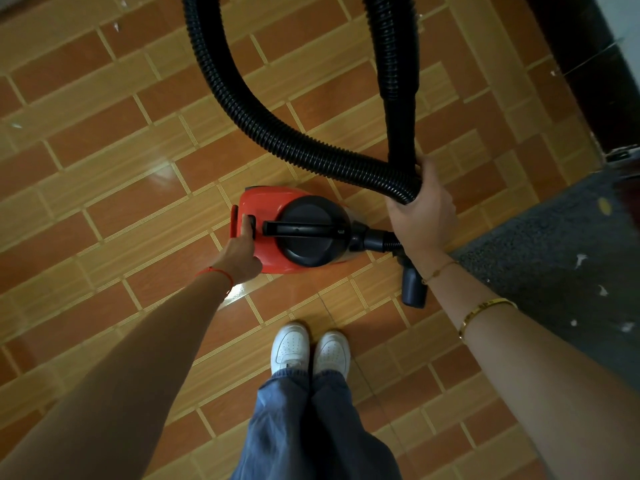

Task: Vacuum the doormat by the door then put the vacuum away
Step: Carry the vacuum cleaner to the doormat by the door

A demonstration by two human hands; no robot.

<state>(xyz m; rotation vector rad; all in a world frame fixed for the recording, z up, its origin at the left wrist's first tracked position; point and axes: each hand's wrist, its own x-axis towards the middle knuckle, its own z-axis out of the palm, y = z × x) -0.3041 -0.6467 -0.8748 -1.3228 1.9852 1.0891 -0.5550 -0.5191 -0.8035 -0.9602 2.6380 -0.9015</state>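
Vacuum, red with a black lid and carry handle, sits on the tiled floor just beyond the person's white shoes. Left hand reaches down to its rear end, forefinger stretched out and pressing a black button there, the other fingers curled under and holding nothing. Right hand is wrapped around the ribbed black hose where it bends back on itself, gripping the doubled loop — the rest of the hose arcs away to the far side and out of view. Doormat, grey and speckled with pale scraps, lies to the right, its near-left corner just beside the hose socket.

Whether the button is the power switch or a cord rewind cannot be told. Judging from the scraps on the mat, vacuuming is likely not finished, so this is probably switching on. To do it well, press straight down so the body does not roll away, and keep the hose loop held clear — a kink there would choke the suction.
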